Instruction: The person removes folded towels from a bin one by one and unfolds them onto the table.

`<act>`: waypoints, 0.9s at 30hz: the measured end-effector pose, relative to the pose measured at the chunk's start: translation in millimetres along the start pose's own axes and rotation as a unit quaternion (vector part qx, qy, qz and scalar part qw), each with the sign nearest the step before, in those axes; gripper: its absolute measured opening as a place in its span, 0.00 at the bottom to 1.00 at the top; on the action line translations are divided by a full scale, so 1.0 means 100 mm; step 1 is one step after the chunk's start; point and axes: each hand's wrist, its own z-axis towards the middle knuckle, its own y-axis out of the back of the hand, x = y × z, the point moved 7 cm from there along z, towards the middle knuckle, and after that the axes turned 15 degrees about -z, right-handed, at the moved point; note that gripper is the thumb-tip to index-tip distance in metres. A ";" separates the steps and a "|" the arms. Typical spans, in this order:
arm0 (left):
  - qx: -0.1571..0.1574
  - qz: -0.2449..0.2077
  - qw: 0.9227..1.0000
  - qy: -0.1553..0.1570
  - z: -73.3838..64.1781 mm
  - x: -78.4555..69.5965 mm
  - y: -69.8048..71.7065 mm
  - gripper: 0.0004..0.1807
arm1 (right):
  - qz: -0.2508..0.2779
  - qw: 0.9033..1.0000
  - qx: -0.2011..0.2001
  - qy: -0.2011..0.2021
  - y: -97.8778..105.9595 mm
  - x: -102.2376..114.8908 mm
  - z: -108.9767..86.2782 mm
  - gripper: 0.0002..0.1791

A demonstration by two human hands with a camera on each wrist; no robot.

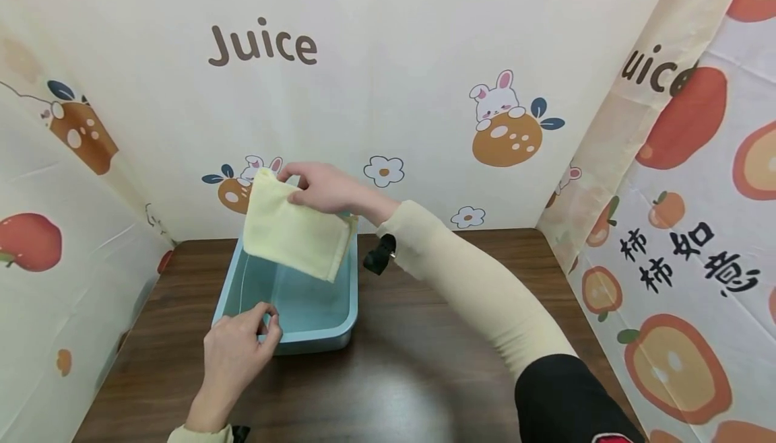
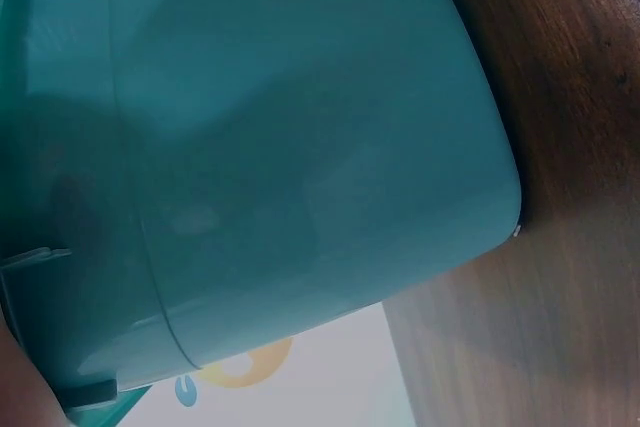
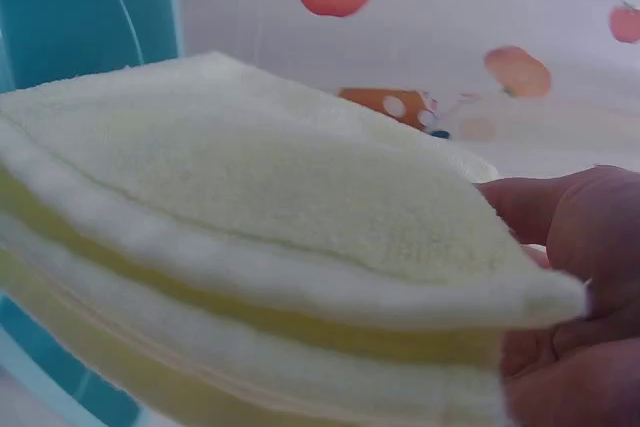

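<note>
- The right hand [image 1: 324, 188] pinches the upper edge of a pale yellow cloth [image 1: 297, 231], thumb in front.
- The cloth hangs below and to the left of that hand, over the blue bin [image 1: 312, 343] on the bench [image 1: 424, 362].
- It looks soft and fuzzy, folded in layers, with raised hems.
- It hides the bin's far end and some right fingertips.
- The left hand [image 1: 239, 345] curls at the near rim; I cannot tell whether it grips.
</note>
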 end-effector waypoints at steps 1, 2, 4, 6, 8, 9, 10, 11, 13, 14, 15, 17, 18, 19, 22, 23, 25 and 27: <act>-0.002 0.000 1.000 -0.002 0.00 -0.01 0.00 0.09 | 0.006 1.000 -0.003 -0.007 0.05 -0.02 -0.03 0.19; -0.005 0.000 1.000 -0.005 0.00 -0.01 0.00 0.09 | 0.015 1.000 -0.006 -0.013 0.11 -0.05 -0.07 0.19; -0.009 0.001 1.000 -0.008 0.00 -0.02 0.01 0.09 | 0.034 0.999 -0.013 -0.025 0.21 -0.10 -0.14 0.19; -0.010 0.002 1.000 -0.009 0.00 -0.02 0.01 0.09 | 0.051 0.998 -0.025 -0.038 0.32 -0.17 -0.23 0.19; -0.011 0.003 1.000 -0.009 0.00 -0.02 0.01 0.09 | 0.066 0.996 -0.039 -0.047 0.42 -0.24 -0.33 0.18; -0.011 0.003 1.000 -0.009 0.00 -0.02 0.01 0.09 | 0.070 0.995 -0.047 -0.050 0.46 -0.28 -0.38 0.18; -0.010 0.002 1.000 -0.008 0.00 -0.02 0.01 0.08 | 0.074 0.994 -0.054 -0.054 0.51 -0.31 -0.42 0.18; -0.009 0.002 1.000 -0.006 0.00 -0.01 0.01 0.08 | 0.079 0.993 -0.061 -0.058 0.55 -0.35 -0.47 0.18; -0.008 0.002 1.000 -0.002 -0.01 -0.01 0.01 0.08 | 0.085 0.991 -0.075 -0.066 0.61 -0.44 -0.56 0.17; -0.007 0.001 1.000 0.000 -0.01 0.00 0.00 0.08 | 0.089 0.990 -0.082 -0.072 0.64 -0.50 -0.60 0.17; -0.006 0.000 1.000 0.002 -0.02 0.00 0.00 0.08 | 0.088 0.989 -0.089 -0.079 0.67 -0.56 -0.65 0.17; -0.004 0.000 1.000 0.007 -0.02 0.01 0.00 0.07 | 0.090 0.986 -0.102 -0.097 0.70 -0.69 -0.75 0.17; -0.004 -0.001 1.000 0.009 -0.03 0.01 0.00 0.07 | 0.093 0.984 -0.108 -0.107 0.72 -0.77 -0.80 0.17; -0.004 -0.002 1.000 0.010 -0.03 0.01 0.00 0.07 | 0.095 0.982 -0.113 -0.117 0.73 -0.84 -0.85 0.17; -0.005 -0.004 1.000 0.012 -0.03 0.01 0.01 0.05 | 0.096 0.976 -0.130 -0.146 0.74 -1.10 -1.02 0.18; -0.006 -0.005 1.000 0.011 -0.03 0.01 0.01 0.05 | 0.098 0.974 -0.135 -0.152 0.73 -1.18 -1.07 0.18; -0.009 -0.006 1.000 0.010 -0.02 0.01 0.02 0.05 | 0.104 0.971 -0.143 -0.163 0.70 -1.35 -1.17 0.18; -0.014 -0.009 1.000 0.007 -0.01 0.01 0.02 0.06 | 0.113 0.968 -0.148 -0.170 0.65 -1.53 -1.27 0.18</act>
